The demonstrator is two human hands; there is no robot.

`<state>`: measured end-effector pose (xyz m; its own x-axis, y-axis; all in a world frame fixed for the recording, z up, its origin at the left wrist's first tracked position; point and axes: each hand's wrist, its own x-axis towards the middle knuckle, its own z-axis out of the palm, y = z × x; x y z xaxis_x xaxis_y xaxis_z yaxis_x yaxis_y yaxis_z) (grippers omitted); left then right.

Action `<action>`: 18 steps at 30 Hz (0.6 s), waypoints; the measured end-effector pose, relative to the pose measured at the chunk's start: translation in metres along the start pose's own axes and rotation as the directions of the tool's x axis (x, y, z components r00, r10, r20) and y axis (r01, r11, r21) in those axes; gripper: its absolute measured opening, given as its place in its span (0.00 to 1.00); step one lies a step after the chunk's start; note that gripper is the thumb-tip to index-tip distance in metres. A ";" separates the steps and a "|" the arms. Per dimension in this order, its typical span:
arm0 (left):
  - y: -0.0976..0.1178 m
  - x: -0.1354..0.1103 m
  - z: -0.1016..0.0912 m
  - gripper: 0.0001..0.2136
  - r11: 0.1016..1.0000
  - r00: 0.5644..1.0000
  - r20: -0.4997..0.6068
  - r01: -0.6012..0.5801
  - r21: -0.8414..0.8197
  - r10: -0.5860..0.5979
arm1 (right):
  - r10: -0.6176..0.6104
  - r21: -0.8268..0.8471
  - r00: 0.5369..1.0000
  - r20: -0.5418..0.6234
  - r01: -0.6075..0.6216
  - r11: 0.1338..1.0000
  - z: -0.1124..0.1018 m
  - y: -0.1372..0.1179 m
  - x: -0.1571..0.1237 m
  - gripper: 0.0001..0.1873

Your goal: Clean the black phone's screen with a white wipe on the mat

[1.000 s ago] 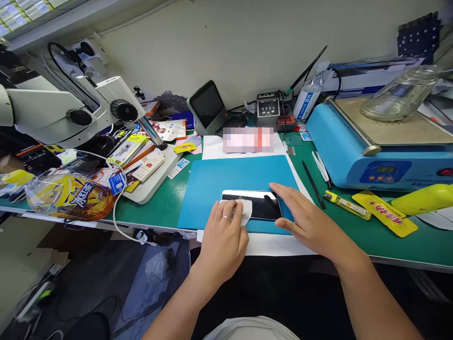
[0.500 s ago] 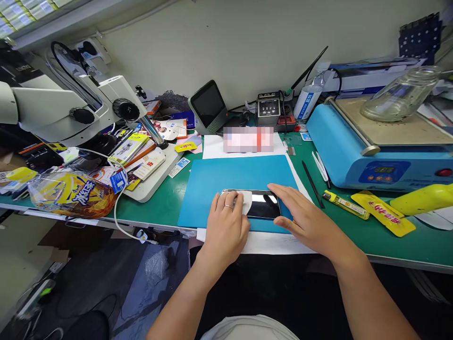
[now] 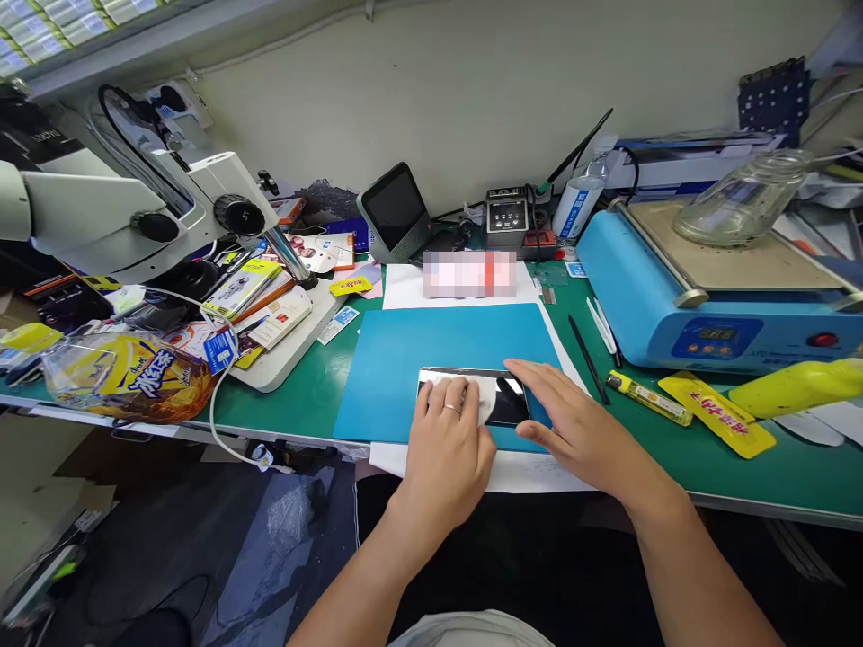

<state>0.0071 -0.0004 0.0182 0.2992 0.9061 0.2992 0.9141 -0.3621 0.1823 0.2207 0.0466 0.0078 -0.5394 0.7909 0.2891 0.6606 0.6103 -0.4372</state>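
A black phone (image 3: 505,395) lies screen up on a blue mat (image 3: 438,346) near the bench's front edge. My left hand (image 3: 449,445), a ring on one finger, presses a white wipe (image 3: 475,395) flat onto the left and middle of the screen. Resting along the phone's right end is my right hand (image 3: 566,422), fingers stretched out and steadying the phone against the mat.
A microscope (image 3: 135,211) and a snack bag (image 3: 128,377) crowd the left. At the right stand a blue heating machine (image 3: 707,296) with a glass jar (image 3: 742,198), a yellow tool (image 3: 796,386), a lighter (image 3: 647,398) and tweezers (image 3: 586,346). A small display (image 3: 395,211) and soldering station (image 3: 505,216) line the wall.
My left hand has slid the white wipe rightward along the screen, from the phone's left end toward its middle. My right hand stays at the right end.
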 end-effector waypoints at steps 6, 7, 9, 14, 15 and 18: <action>0.025 0.018 0.004 0.18 0.991 0.992 0.047 -0.109 -0.074 0.113 | 0.008 0.030 1.000 -0.029 -0.007 1.000 0.002 0.004 -0.002 0.43; 0.030 0.021 0.005 0.18 0.989 0.990 0.049 -0.126 -0.078 0.130 | 0.018 0.037 0.999 -0.037 -0.017 0.999 0.003 0.005 -0.003 0.43; 0.037 0.020 0.006 0.17 0.984 0.987 0.054 -0.149 -0.093 0.155 | 0.033 0.052 0.999 -0.037 -0.031 0.998 0.004 0.005 -0.004 0.44; 0.042 0.004 0.004 0.15 0.975 0.983 0.059 -0.163 -0.154 0.173 | 0.046 0.083 0.999 -0.025 -0.044 0.996 0.004 0.005 -0.005 0.45; 0.041 0.004 0.004 0.15 0.974 0.983 0.059 -0.161 -0.162 0.172 | 0.048 0.085 0.999 -0.023 -0.046 0.995 0.003 0.004 -0.004 0.45; 0.036 0.010 0.009 0.18 0.979 0.988 0.034 -0.147 -0.138 0.153 | 0.041 0.086 0.999 -0.025 -0.038 0.996 0.002 0.003 -0.003 0.46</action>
<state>0.0453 -0.0024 0.0197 0.4449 0.8469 0.2913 0.8134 -0.5182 0.2643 0.2232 0.0461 0.0036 -0.4989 0.8158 0.2924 0.6332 0.5735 -0.5198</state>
